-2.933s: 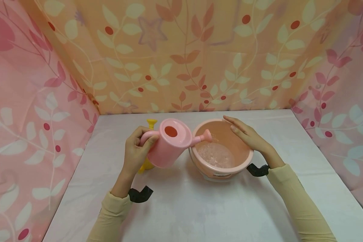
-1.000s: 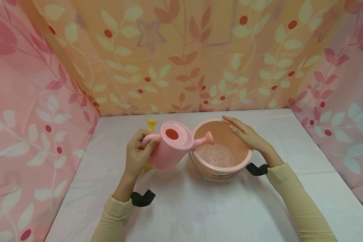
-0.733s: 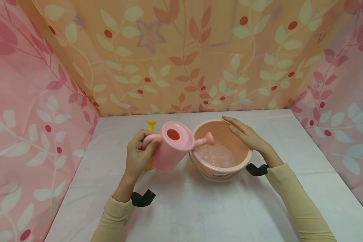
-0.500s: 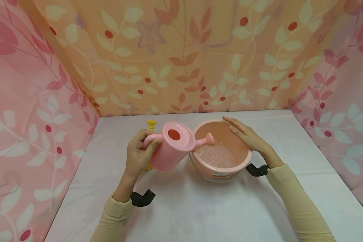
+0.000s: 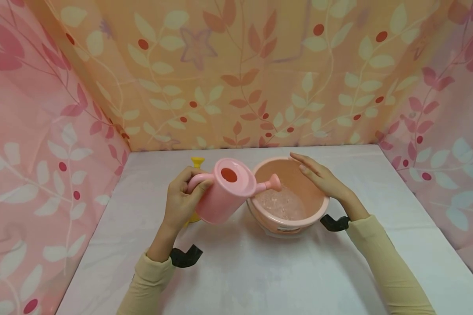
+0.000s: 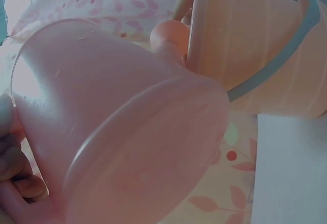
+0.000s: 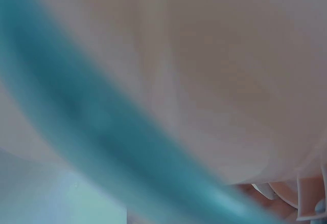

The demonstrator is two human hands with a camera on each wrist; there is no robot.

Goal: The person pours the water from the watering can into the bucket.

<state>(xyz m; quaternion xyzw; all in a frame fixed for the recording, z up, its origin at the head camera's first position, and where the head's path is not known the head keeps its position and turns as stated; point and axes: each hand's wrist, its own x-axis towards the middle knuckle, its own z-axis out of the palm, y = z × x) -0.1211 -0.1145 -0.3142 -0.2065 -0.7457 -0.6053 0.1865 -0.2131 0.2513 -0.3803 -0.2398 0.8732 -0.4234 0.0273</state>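
My left hand (image 5: 180, 197) grips the handle of a pink watering can (image 5: 222, 199), fingers wrapped round it and thumb on top. The can is held above the table, tilted right, with its spout head (image 5: 275, 182) over the inside of a peach bucket (image 5: 287, 222). Clear, rippled water (image 5: 281, 203) lies at the bucket's bottom. With fingers straight, my right hand (image 5: 323, 178) rests on the bucket's right rim. A grey bail handle (image 6: 286, 55) hangs along the bucket's outside in the left wrist view. The right wrist view is mostly filled by the blurred bucket wall (image 7: 219, 81).
Behind my left hand stands a yellow object (image 5: 197, 162) with a flared top, mostly hidden by the hand and can. A white cloth (image 5: 252, 280) covers the table. Flower-patterned fabric walls (image 5: 236, 78) close off the back and both sides.
The watering can and my left hand have shifted slightly right, carrying the spout head a little deeper over the bucket. The water's ripples have changed. My right hand stays on the rim.
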